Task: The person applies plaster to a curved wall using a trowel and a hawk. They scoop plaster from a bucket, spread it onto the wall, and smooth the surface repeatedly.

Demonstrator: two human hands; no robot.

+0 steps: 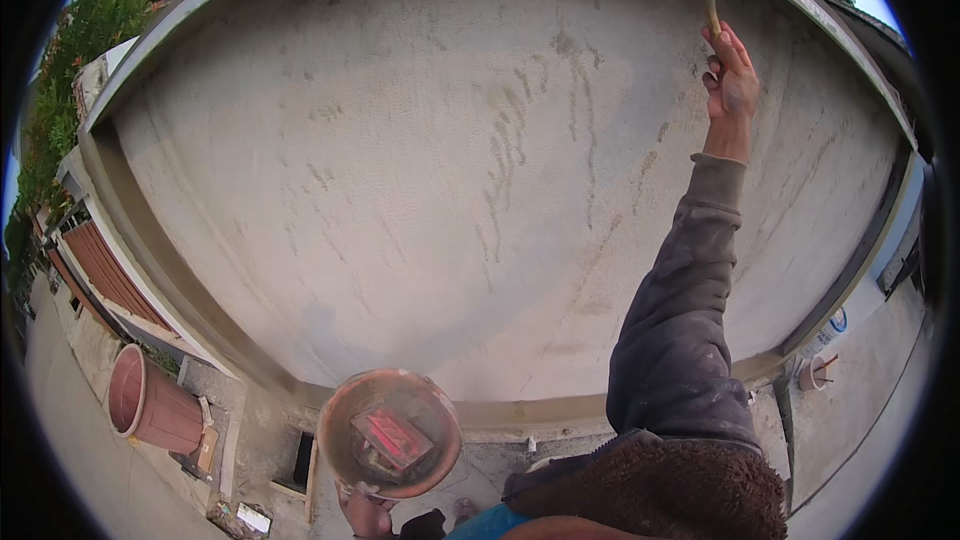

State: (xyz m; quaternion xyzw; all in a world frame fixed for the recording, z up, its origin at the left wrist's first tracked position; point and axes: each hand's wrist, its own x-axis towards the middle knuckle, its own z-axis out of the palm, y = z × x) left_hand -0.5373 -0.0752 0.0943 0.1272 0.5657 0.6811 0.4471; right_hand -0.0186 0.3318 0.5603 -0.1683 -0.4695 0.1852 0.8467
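My right hand (pixel 733 80) grips a stick (pixel 711 6) before the wall (pixel 400 160), my left hand (pixel 367 514) (well apart) a bucket's (pixel 454 432) rim.

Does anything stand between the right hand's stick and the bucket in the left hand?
Nothing visible does. The right hand holds the stick high; the left hand holds the bucket low. Only wall shows between them; the sleeve lies to the right.
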